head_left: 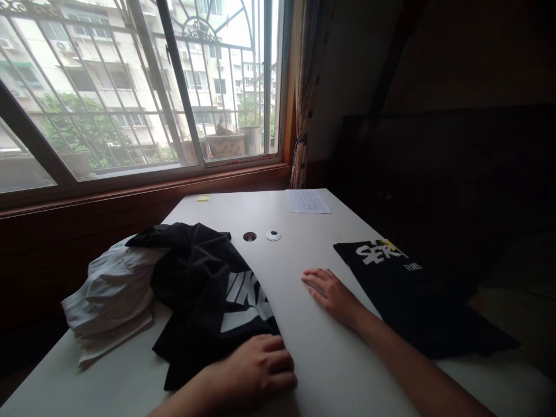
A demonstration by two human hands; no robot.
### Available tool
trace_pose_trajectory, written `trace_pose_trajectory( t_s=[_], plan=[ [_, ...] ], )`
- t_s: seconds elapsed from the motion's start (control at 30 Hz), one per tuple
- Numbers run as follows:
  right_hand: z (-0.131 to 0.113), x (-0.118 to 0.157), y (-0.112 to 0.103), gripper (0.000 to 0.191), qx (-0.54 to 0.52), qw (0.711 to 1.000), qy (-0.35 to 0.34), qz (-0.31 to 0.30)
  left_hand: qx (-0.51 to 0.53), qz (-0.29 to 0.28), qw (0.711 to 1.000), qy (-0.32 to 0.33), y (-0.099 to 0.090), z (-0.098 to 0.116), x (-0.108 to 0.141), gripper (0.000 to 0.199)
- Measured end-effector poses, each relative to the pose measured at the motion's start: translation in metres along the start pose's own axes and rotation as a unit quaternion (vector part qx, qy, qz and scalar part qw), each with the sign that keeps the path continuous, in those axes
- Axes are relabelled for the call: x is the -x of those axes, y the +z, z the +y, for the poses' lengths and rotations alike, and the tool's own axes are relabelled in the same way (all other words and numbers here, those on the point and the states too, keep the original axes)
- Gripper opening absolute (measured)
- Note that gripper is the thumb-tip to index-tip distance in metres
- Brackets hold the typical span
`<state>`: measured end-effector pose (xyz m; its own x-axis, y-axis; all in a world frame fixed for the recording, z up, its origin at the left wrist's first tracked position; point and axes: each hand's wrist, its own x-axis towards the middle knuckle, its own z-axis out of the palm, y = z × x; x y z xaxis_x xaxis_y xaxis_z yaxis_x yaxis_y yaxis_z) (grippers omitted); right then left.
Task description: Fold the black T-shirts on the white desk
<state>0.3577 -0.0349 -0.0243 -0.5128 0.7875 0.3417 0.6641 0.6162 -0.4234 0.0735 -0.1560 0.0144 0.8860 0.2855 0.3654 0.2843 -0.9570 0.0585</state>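
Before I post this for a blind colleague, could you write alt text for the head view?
A person's left hand is at the near edge of a rumpled black shirt on a white table; the right hand is beside a flatter dark shirt. White cloth lies left of the black shirt.

My left hand (260, 366) at black shirt (195, 289); right hand (333, 294) on bench (304, 246); papers (307, 202) by bench's far edge.

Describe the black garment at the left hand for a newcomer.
On the left of the white table, a rumpled black garment lies against a pale garment, the left hand at its near edge. Its print is white; the flatter dark garment at right shows yellow.
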Motion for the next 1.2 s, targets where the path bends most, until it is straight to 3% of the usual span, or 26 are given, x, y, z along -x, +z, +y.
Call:
trace_pose_trajectory(
  t_s=[0.1, 0.2, 0.3, 0.4, 0.5, 0.6, 0.7, 0.83, 0.93, 1.03, 1.13, 1.2],
  plan=[
    [-0.003, 0.0, -0.002, 0.034, -0.007, 1.0, 0.009, -0.006, 0.045, -0.018, 0.999, 0.014, -0.02, 0.021, -0.007, 0.008],
    [-0.007, -0.001, -0.004, 0.031, -0.02, 0.999, 0.024, -0.009, 0.051, 0.0, 0.998, -0.038, -0.049, 0.018, 0.002, 0.011],
    [-0.011, -0.002, -0.004, 0.028, -0.046, 0.998, 0.033, 0.002, -0.018, 0.071, 0.977, -0.199, -0.07, -0.012, 0.036, 0.024],
    [-0.018, -0.004, -0.004, 0.026, -0.078, 0.997, 0.016, 0.021, -0.098, 0.114, 0.905, -0.398, -0.074, -0.048, 0.086, 0.031],
    [-0.035, -0.011, -0.004, 0.026, -0.124, 0.992, -0.01, 0.007, -0.072, 0.126, 0.865, -0.481, -0.064, -0.067, 0.126, 0.043],
    [-0.061, -0.029, -0.005, 0.028, -0.181, 0.982, -0.012, -0.056, -0.014, 0.108, 0.877, -0.468, -0.049, -0.065, 0.133, 0.044],
    [-0.088, -0.059, 0.001, 0.034, -0.236, 0.964, -0.013, -0.122, -0.001, 0.072, 0.9, -0.429, -0.037, -0.049, 0.108, 0.048],
    [-0.111, -0.103, 0.03, 0.061, -0.313, 0.937, 0.043, -0.146, 0.021, 0.014, 0.934, -0.358, -0.031, -0.024, 0.067, 0.063],
    [-0.113, -0.123, 0.058, 0.077, -0.321, 0.931, 0.089, -0.153, 0.079, -0.017, 0.964, -0.254, -0.033, -0.012, 0.051, 0.069],
    [-0.107, -0.129, 0.07, 0.047, -0.273, 0.95, 0.077, -0.131, 0.12, 0.006, 0.974, -0.194, -0.04, -0.012, 0.048, 0.059],
    [-0.099, -0.122, 0.057, 0.009, -0.269, 0.956, 0.074, -0.091, 0.072, 0.08, 0.964, -0.244, -0.054, -0.031, 0.058, 0.041],
    [-0.094, -0.112, 0.037, 0.012, -0.324, 0.939, 0.097, -0.067, -0.006, 0.125, 0.944, -0.306, -0.065, -0.054, 0.071, 0.04]
  ],
)
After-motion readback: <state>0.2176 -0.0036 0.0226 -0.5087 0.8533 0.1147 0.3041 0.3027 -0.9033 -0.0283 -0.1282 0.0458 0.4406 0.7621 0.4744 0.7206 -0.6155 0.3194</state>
